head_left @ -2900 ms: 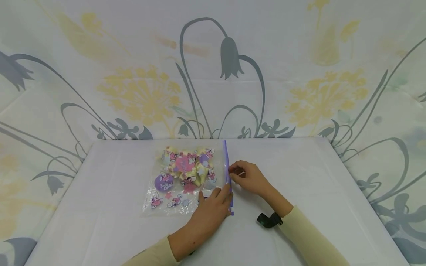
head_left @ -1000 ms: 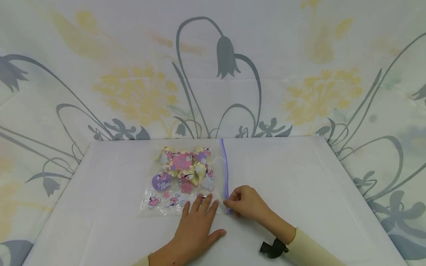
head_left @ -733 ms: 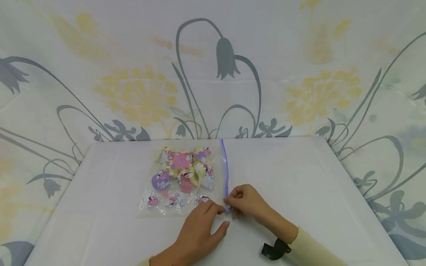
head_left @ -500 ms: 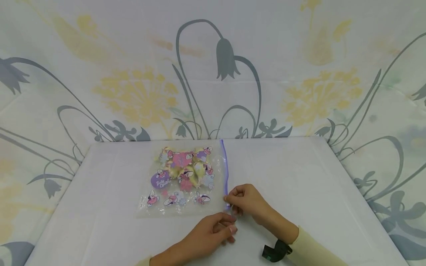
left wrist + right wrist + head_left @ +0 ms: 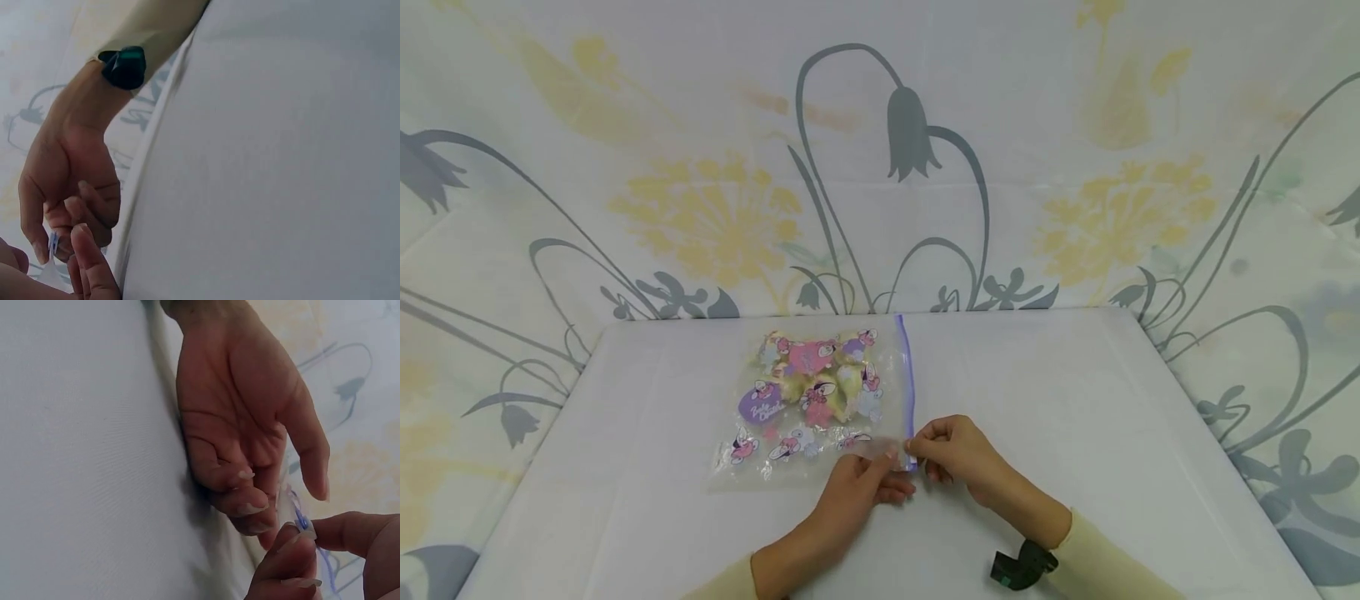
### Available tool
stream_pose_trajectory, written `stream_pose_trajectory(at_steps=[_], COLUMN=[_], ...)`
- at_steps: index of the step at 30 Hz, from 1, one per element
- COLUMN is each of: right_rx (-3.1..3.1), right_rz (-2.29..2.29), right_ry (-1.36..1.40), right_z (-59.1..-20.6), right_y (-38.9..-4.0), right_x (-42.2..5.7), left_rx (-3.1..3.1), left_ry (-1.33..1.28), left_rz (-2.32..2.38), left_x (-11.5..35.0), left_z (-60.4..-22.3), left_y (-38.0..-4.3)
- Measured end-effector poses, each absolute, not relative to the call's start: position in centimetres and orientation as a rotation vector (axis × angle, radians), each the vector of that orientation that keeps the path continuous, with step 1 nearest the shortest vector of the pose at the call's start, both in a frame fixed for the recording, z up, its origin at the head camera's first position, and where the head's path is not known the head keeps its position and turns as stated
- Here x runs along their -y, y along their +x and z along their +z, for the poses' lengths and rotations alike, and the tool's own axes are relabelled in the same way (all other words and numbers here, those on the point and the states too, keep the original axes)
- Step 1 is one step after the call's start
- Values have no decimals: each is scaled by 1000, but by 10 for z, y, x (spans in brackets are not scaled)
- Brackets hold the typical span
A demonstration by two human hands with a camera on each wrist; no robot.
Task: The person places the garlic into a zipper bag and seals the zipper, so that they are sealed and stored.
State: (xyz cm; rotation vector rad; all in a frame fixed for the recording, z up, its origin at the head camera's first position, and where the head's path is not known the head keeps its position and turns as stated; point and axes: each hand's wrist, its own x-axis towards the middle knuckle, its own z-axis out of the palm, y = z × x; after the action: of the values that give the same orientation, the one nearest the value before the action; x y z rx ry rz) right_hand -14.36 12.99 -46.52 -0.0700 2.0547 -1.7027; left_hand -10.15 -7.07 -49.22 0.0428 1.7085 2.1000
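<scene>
A clear zip bag with pink and purple cartoon prints lies flat, several pale yellow things inside it. Its purple zip strip runs down the right side. My right hand pinches the strip near its front end between thumb and index finger; a small pale slider shows there in the right wrist view. Close beside it, my left hand holds the bag's front corner, thumb at the film and the other fingers curled below. Clear film shows between the hands in the left wrist view.
The bag rests on a white-covered table. Behind it stands a cloth backdrop with grey and yellow flowers. A black wrist camera sits on the right wrist.
My right hand slid down the zip strip to its front end. My left hand left the strip, lay spread on the bag, drew back, and now holds the front corner.
</scene>
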Motion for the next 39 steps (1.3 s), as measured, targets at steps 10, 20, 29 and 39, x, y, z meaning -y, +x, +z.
stream_pose_trajectory(at_steps=[10,20,29,39], right_rx=[-2025,-1925,-1929,-1961], right_rz=[-1629,-1564,-1581,-1624], right_ry=[-188,-336,-248,-169], right_z=[-475,-479,-477,-476], right_y=[-147,-158,-159,-159], right_x=[-133,-144,-141,-135], left_rx=[-1808,-1867,-1871,-1873], left_ry=[130,152,168,118], left_rz=[2049,1975,1945,1922], left_x=[72,75,77,79], left_z=[-495,-493,-492,-490], left_y=[-111,-113,-116,-115])
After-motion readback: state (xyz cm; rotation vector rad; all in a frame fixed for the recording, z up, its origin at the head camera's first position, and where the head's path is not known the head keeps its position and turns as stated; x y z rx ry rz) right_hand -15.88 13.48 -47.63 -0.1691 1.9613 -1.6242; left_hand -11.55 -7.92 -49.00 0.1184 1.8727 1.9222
